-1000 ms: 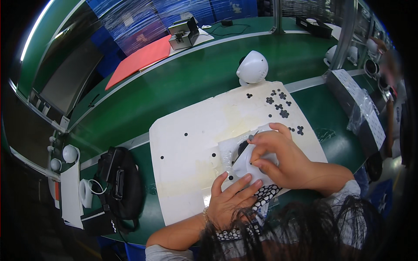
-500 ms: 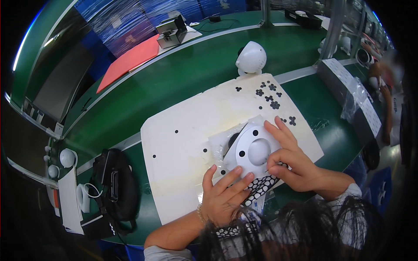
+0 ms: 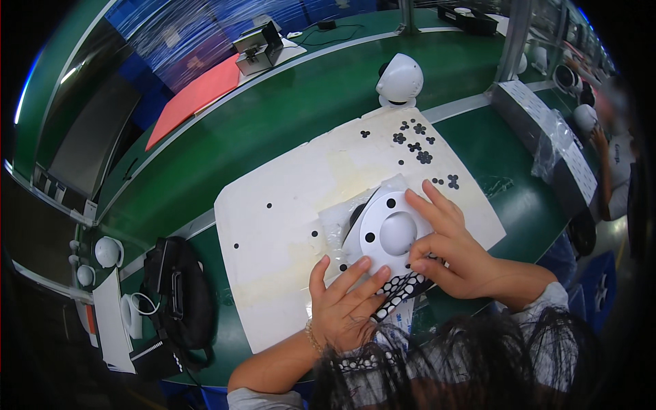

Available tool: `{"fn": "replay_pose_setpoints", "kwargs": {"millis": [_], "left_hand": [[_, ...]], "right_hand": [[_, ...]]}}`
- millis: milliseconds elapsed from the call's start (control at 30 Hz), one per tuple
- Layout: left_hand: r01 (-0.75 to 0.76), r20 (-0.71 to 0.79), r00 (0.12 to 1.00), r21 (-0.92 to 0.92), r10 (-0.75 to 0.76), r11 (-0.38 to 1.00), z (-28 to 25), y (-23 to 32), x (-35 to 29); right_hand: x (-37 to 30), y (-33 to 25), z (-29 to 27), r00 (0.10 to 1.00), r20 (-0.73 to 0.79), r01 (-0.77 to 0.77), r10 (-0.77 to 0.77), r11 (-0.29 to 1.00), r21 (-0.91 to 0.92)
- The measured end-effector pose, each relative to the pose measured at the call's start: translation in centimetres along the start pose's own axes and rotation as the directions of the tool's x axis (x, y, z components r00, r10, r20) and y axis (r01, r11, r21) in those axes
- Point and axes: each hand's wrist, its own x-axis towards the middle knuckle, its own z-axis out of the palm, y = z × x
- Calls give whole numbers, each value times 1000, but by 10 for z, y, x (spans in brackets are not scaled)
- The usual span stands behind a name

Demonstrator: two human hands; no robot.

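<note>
A white rounded device (image 3: pixel 398 234) lies on bubble wrap (image 3: pixel 331 229) with its ring-shaped base facing up. Two round black pads (image 3: pixel 370 238) show on the ring, around a shallow round recess. My left hand (image 3: pixel 347 301) has its fingers spread, the fingertips resting on the ring's near left edge. On the right side, my right hand (image 3: pixel 454 253) pinches thumb and index finger together at the rim, its other fingers raised. Whatever is in that pinch is too small to make out. Partly under both hands lies a black sheet with white round holes (image 3: pixel 400 295).
The pale board (image 3: pixel 273 273) carries scattered black dots and clusters of black pads (image 3: pixel 424 157). Behind it stands another white device (image 3: pixel 400 80). A long grey box (image 3: pixel 547 137) is at right, a black bag (image 3: pixel 176 297) at left. Another person works at far right.
The view has shifted slightly, so the whole scene sits a little further left. Both hands keep nearly the same pose at the white device.
</note>
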Motion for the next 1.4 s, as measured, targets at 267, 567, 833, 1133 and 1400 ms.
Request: {"fn": "replay_pose_setpoints", "kwargs": {"millis": [267,567,833,1133,1400], "left_hand": [[19,-39,999,-41,-20,999,2,0,1],[7,-62,998,-68,-12,998,4,1,1],[11,-53,999,-24,-12,1000,3,1,1],[0,-44,999,18,1,1000,3,0,1],[56,10,998,-2,-56,998,-1,6,3]], "right_hand": [[-22,-4,5,974,-164,83,-155,921,-380],[-31,1,14,939,-179,224,-294,917,-331],[-19,7,0,933,-359,26,-10,999,40],[-5,21,-2,965,-207,-116,161,970,214],[-11,28,1,958,-272,-70,88,995,75]]}}
